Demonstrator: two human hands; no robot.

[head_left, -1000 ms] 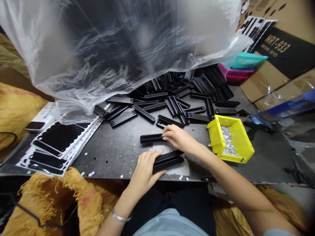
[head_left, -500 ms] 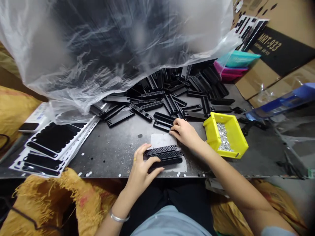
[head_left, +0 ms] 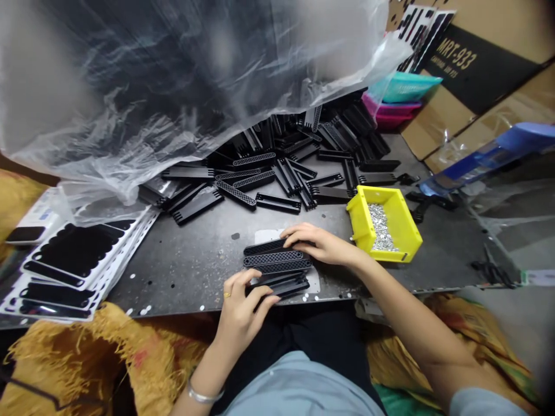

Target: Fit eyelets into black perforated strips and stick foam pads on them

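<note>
My left hand [head_left: 245, 309] grips the lower black plastic strips [head_left: 281, 286] near the table's front edge, its fingers over their left ends. My right hand [head_left: 321, 242] lies across the right end of a row of perforated black strips [head_left: 277, 260], fingertips on the uppermost one. The strips sit side by side on a pale sheet [head_left: 263, 236], and part of it is hidden beneath them. Farther back, a heap of similar black pieces [head_left: 295, 156] spreads across the grey metal worktop [head_left: 186, 277], partly under a clear plastic bag [head_left: 173, 75].
A yellow bin [head_left: 384, 225] of small silver metal parts stands right of my right hand. Sheets of black cut-outs [head_left: 73, 260] lie at the left. Cardboard boxes [head_left: 468, 98], coloured folders [head_left: 403, 86] and frayed yellow sacking [head_left: 87, 358] surround the worktop.
My right hand has moved from the heap's front to the row of strips, which now holds more pieces. The strips lying before it at the heap's edge are gone. The view has shifted slightly.
</note>
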